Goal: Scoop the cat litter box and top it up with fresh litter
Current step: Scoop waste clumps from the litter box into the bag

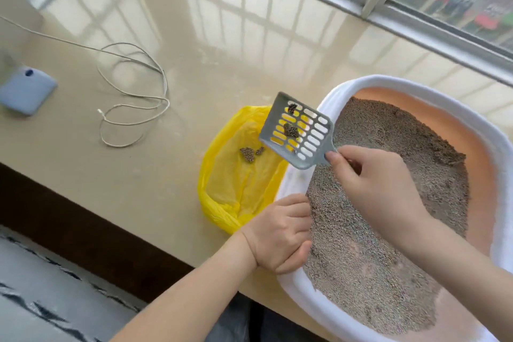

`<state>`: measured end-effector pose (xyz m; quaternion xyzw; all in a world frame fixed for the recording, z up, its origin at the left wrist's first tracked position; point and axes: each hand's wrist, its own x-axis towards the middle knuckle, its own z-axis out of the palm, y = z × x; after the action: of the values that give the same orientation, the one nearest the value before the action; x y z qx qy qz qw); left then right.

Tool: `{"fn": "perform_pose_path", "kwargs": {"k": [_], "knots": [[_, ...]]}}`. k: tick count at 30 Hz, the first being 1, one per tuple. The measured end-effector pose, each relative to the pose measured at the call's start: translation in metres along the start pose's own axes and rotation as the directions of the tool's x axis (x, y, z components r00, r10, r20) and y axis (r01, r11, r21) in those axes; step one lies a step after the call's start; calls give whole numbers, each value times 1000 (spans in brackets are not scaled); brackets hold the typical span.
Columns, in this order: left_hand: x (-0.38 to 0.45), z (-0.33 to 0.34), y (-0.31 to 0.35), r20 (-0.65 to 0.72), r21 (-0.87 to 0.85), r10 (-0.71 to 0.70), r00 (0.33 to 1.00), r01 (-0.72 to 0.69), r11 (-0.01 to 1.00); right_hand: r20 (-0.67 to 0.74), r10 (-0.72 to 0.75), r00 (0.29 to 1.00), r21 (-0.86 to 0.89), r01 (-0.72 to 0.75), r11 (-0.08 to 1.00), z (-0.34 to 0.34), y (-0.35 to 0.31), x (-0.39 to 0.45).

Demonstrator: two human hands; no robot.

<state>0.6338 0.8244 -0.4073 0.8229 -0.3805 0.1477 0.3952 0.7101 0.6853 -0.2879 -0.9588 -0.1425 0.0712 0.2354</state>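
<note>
A white-rimmed litter box (449,108) with orange inner walls sits at the right, holding grey litter (388,216). My left hand (280,233) grips its near-left rim. My right hand (380,183) holds the handle of a grey slotted scoop (298,130). The scoop hangs tilted over an open yellow plastic bag (236,183) beside the box. Two dark clumps (291,130) lie on the scoop. Two more clumps (249,153) lie inside the bag.
Everything rests on a glossy beige windowsill (194,50). A loose white cable (138,94) coils at centre left, and a blue device (25,90) lies at the far left. The window frame (369,0) runs along the back. The sill's front edge drops to the floor.
</note>
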Motion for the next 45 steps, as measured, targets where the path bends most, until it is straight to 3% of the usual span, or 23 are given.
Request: {"fn": "perform_pose_path", "kwargs": {"k": [5, 10, 14, 16, 19, 21, 22, 24, 26, 27, 29, 31, 33, 35, 37, 40, 45], "knots": [[-3, 3, 1, -29, -6, -18, 999, 18, 1000, 22, -204, 979, -432, 194, 881, 20, -8, 13], [-3, 4, 0, -55, -32, -38, 998, 36, 999, 158, -187, 970, -586, 244, 773, 32, -10, 21], [-4, 4, 0, -70, -41, -47, 996, 44, 998, 145, -263, 954, -682, 289, 671, 37, -11, 21], [-4, 3, 0, -64, -33, -43, 997, 41, 999, 128, -299, 946, -670, 304, 677, 39, -7, 20], [-1, 1, 0, -40, -19, -39, 998, 38, 999, 10, -162, 987, -451, 149, 880, 31, -3, 18], [-2, 1, -1, -21, -19, -39, 999, 39, 999, -37, 49, 998, -95, -52, 994, 21, 0, 15], [-2, 1, -1, -11, -26, -39, 999, 39, 999, -28, 172, 985, 153, -166, 974, 16, 3, 11], [-2, 0, -1, 17, -29, -32, 999, 33, 999, 97, 398, 912, 577, -377, 724, 2, 12, -5], [0, -1, 0, 43, -6, -27, 999, 27, 1000, 254, 509, 822, 742, -503, 442, -10, 26, -28], [1, -3, 0, 55, 8, -26, 998, 26, 1000, 299, 541, 786, 752, -543, 373, -13, 35, -42], [2, -4, 0, 82, 31, -21, 996, 19, 999, 332, 600, 728, 696, -619, 365, -19, 55, -68], [2, -5, -1, 109, 47, -16, 994, 11, 999, 344, 640, 687, 567, -696, 441, -23, 78, -94], [2, -6, 0, 115, 56, -15, 993, 8, 998, 325, 634, 701, 307, -713, 630, -30, 100, -116], [3, -6, 0, 108, 56, -15, 994, 9, 998, 325, 624, 710, -76, -638, 766, -40, 122, -133], [2, -4, 0, 99, 47, -11, 995, 6, 999, 359, 648, 672, -345, -549, 761, -50, 149, -144], [2, -2, 0, 81, 46, -13, 997, 9, 999, 389, 660, 643, -554, -409, 725, -61, 188, -151], [2, -2, 1, 82, 63, -11, 997, 6, 998, 499, 577, 647, -662, -145, 735, -47, 170, -136]]}}
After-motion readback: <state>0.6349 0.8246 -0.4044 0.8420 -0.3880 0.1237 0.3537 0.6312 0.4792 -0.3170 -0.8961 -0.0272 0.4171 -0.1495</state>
